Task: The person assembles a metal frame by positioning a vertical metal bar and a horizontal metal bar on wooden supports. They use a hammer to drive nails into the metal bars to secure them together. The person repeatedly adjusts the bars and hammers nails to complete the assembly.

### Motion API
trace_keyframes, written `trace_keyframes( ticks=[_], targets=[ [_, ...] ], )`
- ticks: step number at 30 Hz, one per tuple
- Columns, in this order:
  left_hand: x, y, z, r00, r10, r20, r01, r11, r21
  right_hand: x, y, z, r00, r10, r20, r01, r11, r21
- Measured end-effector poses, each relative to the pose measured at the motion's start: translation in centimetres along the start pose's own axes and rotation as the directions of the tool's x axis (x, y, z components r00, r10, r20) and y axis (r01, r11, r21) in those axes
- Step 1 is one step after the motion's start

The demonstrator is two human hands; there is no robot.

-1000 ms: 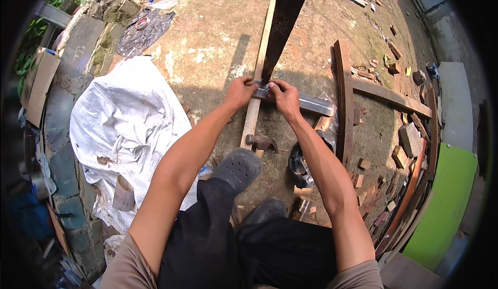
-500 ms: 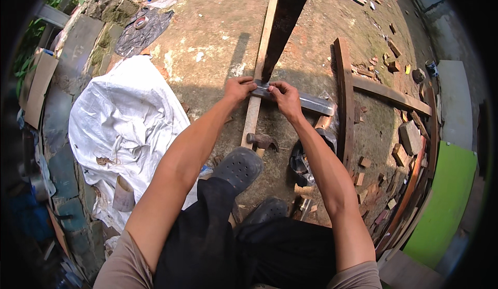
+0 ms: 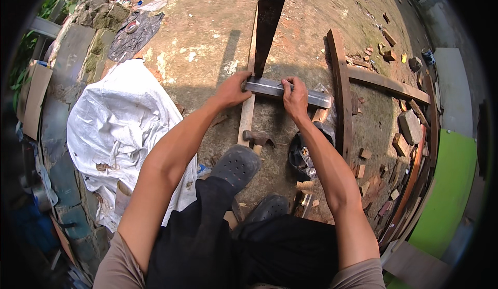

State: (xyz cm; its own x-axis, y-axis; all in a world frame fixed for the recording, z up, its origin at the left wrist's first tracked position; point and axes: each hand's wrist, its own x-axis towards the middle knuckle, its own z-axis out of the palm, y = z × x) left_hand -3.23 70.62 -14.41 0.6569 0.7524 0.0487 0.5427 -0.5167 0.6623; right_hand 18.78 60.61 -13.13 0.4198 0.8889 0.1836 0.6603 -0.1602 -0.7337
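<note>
My left hand grips the left end of a dark grey bar, thumb on the near side and fingers at the far side. My right hand is closed around the bar's middle, fingers bent over it. A thin pale line runs along its upper face. The bar lies crosswise over a narrow pale wooden strip, at the foot of a dark beam that stretches up and away. A hammer rests by my left clog, on the strip.
On the left a white sack is spread beside a low block wall. To the right are a joined brown timber frame, a dark bag, scattered wood offcuts and a green board.
My left hand has shifted left, from fingertips on the bar to a grip around its end. My right hand has moved right and closed on the bar; more of the pale line shows.
</note>
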Motion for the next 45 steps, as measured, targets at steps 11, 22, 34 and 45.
trace_keyframes(
  ticks=[11,22,34,45],
  targets=[
    [1.1,2.3,-1.7,0.983,-0.027,0.179,0.015,0.998,0.068,4.3,14.9,-10.5,0.901,0.329,-0.281,-0.387,0.904,-0.183],
    [0.4,1.7,-3.0,0.979,-0.08,0.189,0.053,0.989,0.14,1.7,8.4,-11.9,0.316,0.721,0.616,-0.34,0.693,-0.636],
    [0.7,2.4,-2.9,0.98,-0.04,0.194,-0.021,0.953,0.301,-0.4,8.7,-10.8,0.5,0.798,0.335,-0.463,0.573,-0.676],
    [1.3,3.0,-3.2,0.973,-0.043,0.226,-0.031,0.949,0.314,-1.4,13.7,-14.5,0.571,0.522,0.633,-0.538,0.821,-0.191]
  ],
)
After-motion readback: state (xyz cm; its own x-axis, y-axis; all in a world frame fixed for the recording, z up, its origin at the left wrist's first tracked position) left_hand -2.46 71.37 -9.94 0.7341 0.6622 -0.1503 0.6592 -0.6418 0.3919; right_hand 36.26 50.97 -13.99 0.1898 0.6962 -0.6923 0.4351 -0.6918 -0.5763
